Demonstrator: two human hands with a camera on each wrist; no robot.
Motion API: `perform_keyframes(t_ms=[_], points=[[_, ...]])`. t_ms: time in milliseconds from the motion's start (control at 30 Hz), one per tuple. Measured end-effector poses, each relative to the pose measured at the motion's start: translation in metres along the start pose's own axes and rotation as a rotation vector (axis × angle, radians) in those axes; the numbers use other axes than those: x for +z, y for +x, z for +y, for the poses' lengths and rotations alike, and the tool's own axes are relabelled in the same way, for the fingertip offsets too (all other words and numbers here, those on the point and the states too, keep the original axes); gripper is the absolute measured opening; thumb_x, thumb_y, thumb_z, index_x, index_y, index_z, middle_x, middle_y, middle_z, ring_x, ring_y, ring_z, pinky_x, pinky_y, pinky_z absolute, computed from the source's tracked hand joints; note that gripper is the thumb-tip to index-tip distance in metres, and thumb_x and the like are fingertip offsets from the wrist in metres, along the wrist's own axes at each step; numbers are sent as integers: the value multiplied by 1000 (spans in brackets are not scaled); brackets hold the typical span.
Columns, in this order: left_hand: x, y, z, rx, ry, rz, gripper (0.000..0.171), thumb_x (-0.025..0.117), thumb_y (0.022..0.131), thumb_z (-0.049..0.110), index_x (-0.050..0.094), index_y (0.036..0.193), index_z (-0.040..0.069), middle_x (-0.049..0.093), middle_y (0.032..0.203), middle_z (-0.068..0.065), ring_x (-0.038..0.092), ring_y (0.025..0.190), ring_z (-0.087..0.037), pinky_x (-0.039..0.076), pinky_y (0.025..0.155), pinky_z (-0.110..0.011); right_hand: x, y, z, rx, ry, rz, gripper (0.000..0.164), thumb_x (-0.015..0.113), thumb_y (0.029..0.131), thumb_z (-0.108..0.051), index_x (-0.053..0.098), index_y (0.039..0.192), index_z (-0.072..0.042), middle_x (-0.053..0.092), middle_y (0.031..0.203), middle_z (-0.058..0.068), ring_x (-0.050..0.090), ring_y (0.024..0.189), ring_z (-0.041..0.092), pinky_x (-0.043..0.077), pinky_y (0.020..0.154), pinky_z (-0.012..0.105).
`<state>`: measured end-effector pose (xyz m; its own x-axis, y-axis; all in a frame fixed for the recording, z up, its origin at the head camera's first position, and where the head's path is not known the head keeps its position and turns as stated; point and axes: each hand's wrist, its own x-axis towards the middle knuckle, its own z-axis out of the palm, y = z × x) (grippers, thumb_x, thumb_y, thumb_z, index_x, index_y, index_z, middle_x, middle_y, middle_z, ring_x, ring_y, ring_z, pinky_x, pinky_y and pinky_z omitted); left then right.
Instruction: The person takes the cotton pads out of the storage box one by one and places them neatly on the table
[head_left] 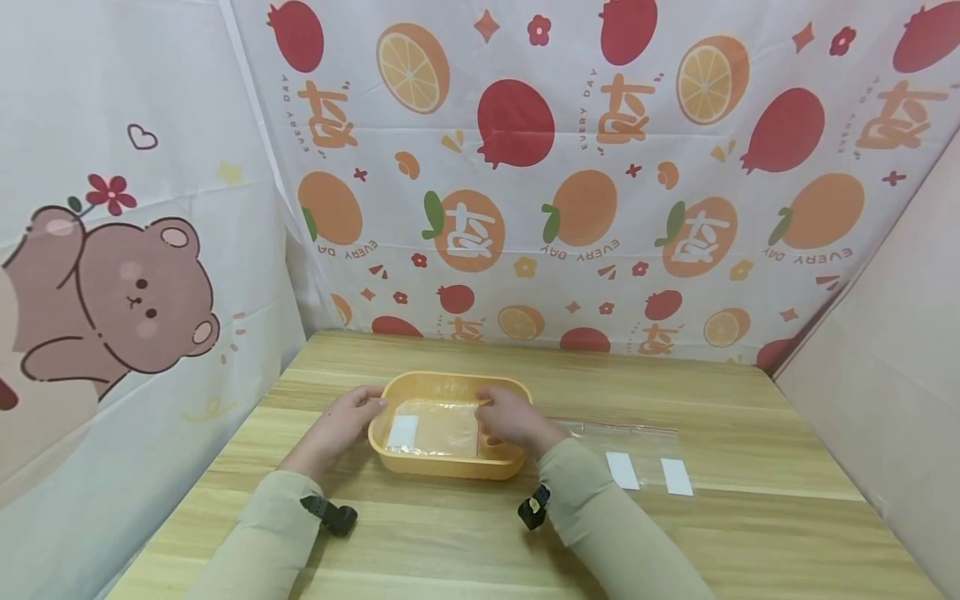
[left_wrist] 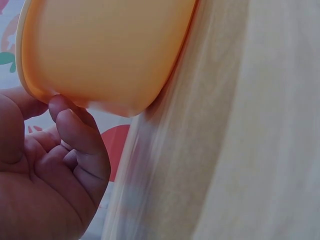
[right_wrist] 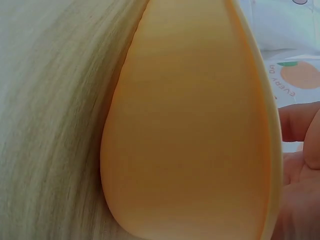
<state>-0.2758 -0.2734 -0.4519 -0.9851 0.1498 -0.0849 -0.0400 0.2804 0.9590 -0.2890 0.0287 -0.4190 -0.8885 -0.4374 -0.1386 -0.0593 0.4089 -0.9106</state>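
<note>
A yellow plastic basin (head_left: 450,468) with rounded corners stands on the wooden table. Inside it lies a clear zip bag (head_left: 442,425) with a white label at its left and a red zip line at its right. My left hand (head_left: 347,423) holds the basin's left end; in the left wrist view its thumb and fingers (left_wrist: 75,127) meet at the rim. My right hand (head_left: 517,418) reaches over the right end into the basin, fingers bent beside the bag's zip edge; I cannot tell whether they pinch it. In the right wrist view, the basin wall (right_wrist: 190,125) hides the fingertips.
To the right of the basin, more clear zip bags (head_left: 648,446) with white labels lie flat on the table (head_left: 750,517), partly behind my right forearm. Printed cloth curtains (head_left: 570,292) hang along the back and both sides of the table.
</note>
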Motion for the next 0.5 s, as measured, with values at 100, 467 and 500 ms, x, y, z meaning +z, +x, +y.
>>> perform_keyframes(t_ms=[100,467,500], points=[[0,0,0,6,-8,-7,53,47,109,27,38,150,-5,58,130,-29,66,106,-34,58,86,-41,1,-1,-3,10,14,-1,48,51,102,-9,42,147,8,59,124,23,63,103,37,58,80,49],[0,0,0,-2,11,1,52,48,109,27,39,149,-5,59,129,-28,66,106,-32,58,85,-40,4,4,-1,23,2,24,47,55,101,-10,47,143,8,59,119,17,59,96,31,58,76,46],[0,0,1,-3,10,2,52,48,109,27,39,149,-5,58,130,-28,66,106,-32,58,85,-39,4,5,0,25,0,27,47,55,100,-10,47,143,7,59,117,16,58,94,30,58,75,46]])
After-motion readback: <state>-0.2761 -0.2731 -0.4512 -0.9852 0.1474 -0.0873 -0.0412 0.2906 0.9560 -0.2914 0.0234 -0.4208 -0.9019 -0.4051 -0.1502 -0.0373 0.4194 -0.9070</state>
